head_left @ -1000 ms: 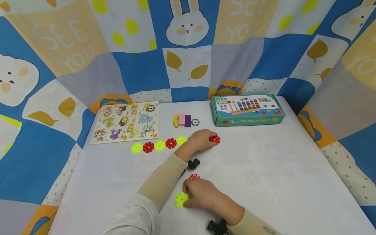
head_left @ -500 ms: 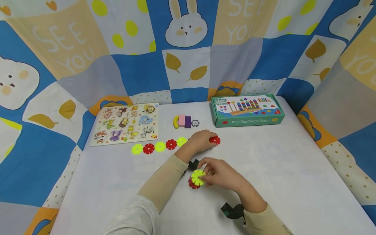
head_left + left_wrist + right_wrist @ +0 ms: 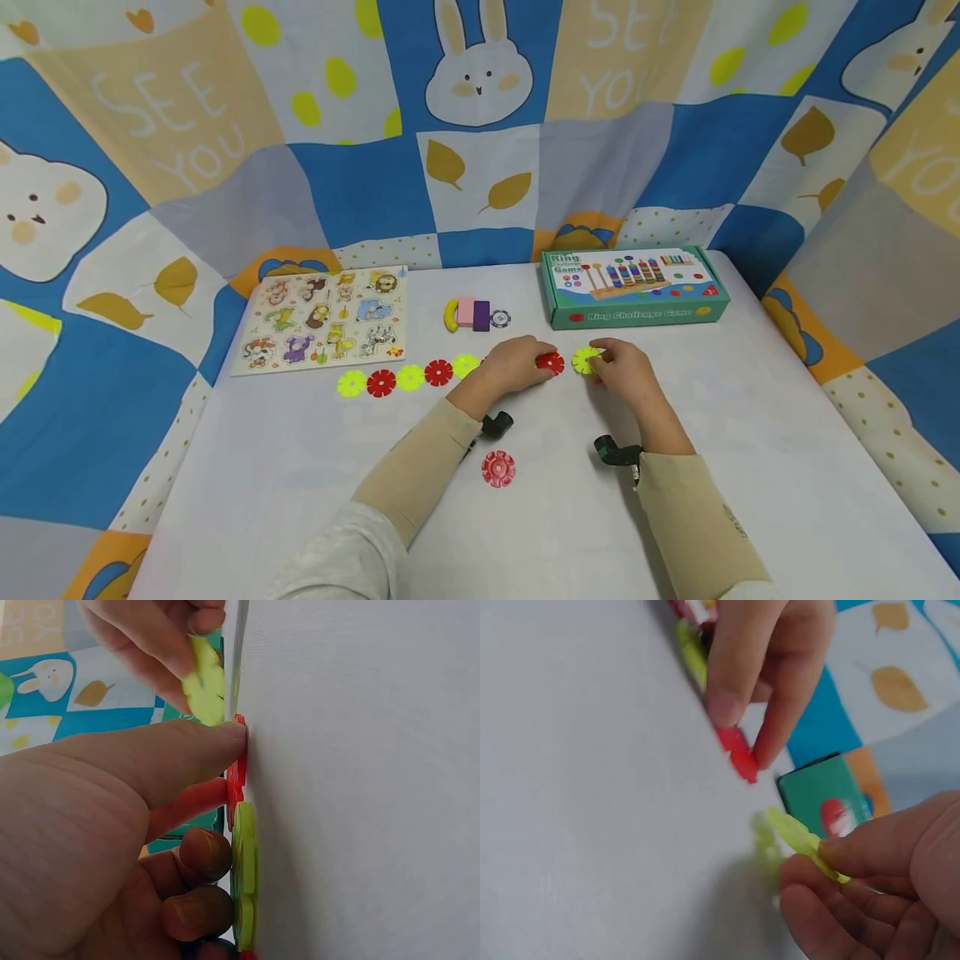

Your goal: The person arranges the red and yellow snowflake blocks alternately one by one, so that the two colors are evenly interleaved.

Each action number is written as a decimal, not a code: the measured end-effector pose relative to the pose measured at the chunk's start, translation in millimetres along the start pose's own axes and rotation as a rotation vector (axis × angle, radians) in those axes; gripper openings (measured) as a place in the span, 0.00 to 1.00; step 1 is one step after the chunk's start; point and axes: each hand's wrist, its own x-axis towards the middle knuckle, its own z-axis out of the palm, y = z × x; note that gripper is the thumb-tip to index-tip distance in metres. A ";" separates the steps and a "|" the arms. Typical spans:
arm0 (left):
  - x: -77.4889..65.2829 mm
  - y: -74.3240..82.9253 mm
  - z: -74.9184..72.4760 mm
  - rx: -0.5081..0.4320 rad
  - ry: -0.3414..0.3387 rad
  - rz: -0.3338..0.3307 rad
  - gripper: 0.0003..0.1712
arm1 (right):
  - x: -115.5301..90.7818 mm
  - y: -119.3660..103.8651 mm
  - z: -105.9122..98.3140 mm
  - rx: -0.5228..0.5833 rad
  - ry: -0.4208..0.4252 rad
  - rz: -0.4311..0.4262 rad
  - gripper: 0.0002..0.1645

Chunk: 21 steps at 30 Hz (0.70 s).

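My left hand (image 3: 513, 367) pinches a red notched plastic disc (image 3: 553, 363) between thumb and forefinger, flat at the right end of a row. In the left wrist view, a yellow disc (image 3: 245, 877) of that row lies under its curled fingers. My right hand (image 3: 628, 375) holds another yellow notched disc (image 3: 584, 360) by its edge, just right of the red one. The right wrist view has this yellow disc (image 3: 799, 840) tilted above the tabletop, apart from the red disc (image 3: 739, 754). A single red disc (image 3: 498, 469) lies nearer the front.
Yellow and red discs alternate leftward, ending with a yellow disc (image 3: 351, 383). Behind them lies an animal puzzle board (image 3: 322, 321). Small blocks (image 3: 472, 313) sit mid-back, left of a green game box (image 3: 636, 287). A patterned cloth (image 3: 480, 183) hangs behind the white table (image 3: 750, 467).
My right hand has carried the yellow disc from the front, over the loose red disc, to the right end of the row. The left hand stays on its red disc.
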 end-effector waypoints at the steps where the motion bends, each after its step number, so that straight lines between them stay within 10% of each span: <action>1: -0.4 0.9 0.3 -0.001 -0.003 -0.001 0.30 | 2.4 1.9 0.1 0.001 -0.010 0.007 0.24; 21: -0.2 7.9 -6.8 -0.004 -0.002 -0.004 0.30 | 12.7 24.2 6.3 -0.085 0.027 -0.048 0.28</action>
